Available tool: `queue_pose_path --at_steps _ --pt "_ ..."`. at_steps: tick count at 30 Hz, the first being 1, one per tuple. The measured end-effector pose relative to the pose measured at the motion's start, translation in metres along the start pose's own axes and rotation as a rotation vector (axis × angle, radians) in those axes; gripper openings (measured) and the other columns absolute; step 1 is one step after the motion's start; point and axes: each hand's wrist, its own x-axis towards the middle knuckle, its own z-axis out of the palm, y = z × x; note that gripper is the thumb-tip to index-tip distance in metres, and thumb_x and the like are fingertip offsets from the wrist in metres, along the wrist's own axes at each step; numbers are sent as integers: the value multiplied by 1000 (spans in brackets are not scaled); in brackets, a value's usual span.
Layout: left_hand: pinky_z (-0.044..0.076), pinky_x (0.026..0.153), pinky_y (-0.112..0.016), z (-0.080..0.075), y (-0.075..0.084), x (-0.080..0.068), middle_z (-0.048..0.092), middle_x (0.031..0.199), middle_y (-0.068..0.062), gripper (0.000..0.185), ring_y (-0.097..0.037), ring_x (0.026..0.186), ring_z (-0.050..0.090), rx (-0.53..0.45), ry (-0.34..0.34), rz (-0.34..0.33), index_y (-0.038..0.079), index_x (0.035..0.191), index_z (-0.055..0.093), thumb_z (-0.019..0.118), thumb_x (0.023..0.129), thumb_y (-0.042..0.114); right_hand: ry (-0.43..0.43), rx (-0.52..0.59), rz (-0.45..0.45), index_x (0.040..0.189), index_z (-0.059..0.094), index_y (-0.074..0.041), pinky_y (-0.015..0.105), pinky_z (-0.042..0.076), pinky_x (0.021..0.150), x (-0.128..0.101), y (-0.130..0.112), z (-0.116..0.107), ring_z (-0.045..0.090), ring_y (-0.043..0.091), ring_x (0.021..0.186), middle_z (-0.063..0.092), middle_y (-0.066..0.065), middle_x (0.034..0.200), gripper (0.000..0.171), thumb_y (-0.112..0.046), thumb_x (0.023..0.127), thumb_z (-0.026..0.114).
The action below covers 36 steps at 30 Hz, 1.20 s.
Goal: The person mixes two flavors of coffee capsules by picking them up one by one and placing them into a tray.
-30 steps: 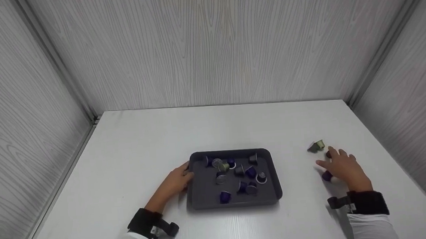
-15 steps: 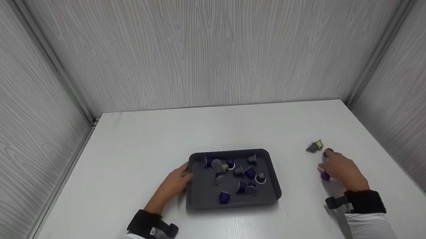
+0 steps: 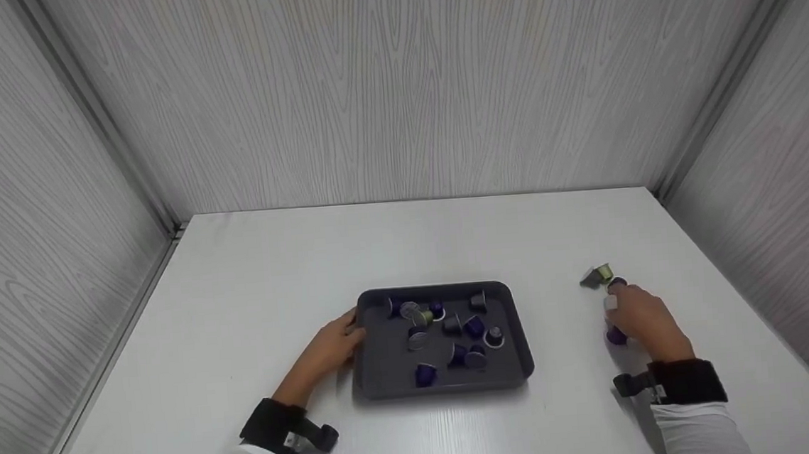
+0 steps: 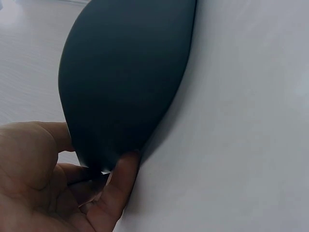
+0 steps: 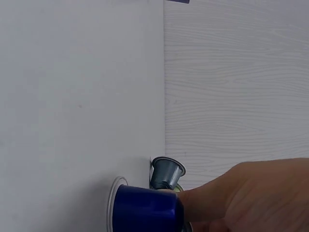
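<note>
Right hand (image 3: 644, 318) has edged left, purple capsule (image 3: 617, 282) at its fingertips.

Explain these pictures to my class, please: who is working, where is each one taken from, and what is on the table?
No machine here: a person works bare-handed. The wide picture is filmed from the head, looking forward and down; the two close-ups are filmed from the wrists. On the white table sits a dark grey tray with scattered coffee capsules in it. The left hand grips its left side. The right hand is beside loose ones: a green capsule, a grey capsule and a dark blue capsule. Whether it holds any is unclear.
</note>
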Motion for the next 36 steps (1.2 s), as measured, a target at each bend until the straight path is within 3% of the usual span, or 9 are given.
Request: queue_pose_path --at_steps 7,11,16,20,28,36 --pt "40 101 -49 0 -1 0 49 144 -17 56 -33 125 51 32 4 20 11 152 37 50 99 23 10 11 -26 120 57 11 48 49 73 2 0 3 58 34 84 62 30 106 34 -6 90 52" --pt "41 99 -49 -1 -1 0 49 144 -17 56 -33 123 52 28 12 15 11 152 37 50 98 23 23 13 -40 118 59 11 49 49 76 2 -2 4 60 36 88 62 31 109 31 -7 94 51" --pt "46 93 -46 -1 1 0 51 142 -17 56 -29 111 57 16 17 25 10 151 38 51 97 21 9 35 -24 120 59 10 44 50 72 2 -4 3 60 33 86 62 31 110 32 -7 94 52" --pt "46 93 -46 -1 1 0 50 143 -17 56 -28 112 57 13 14 32 10 151 38 51 98 21 8 43 -25 120 60 9 43 50 70 3 -7 2 59 32 84 63 29 110 32 -7 94 53" --pt "43 97 -49 -1 2 0 48 144 -19 56 -30 117 54 42 13 23 8 152 36 51 99 22 123 41 -117 116 63 8 52 48 79 0 -16 1 61 40 96 64 28 108 26 -5 94 57" --pt "48 88 -45 -1 1 0 51 142 -17 56 -27 108 57 12 0 20 10 152 37 50 100 23 230 28 -214 115 66 6 57 46 84 -7 -38 -1 60 47 102 66 25 108 26 -5 92 63"
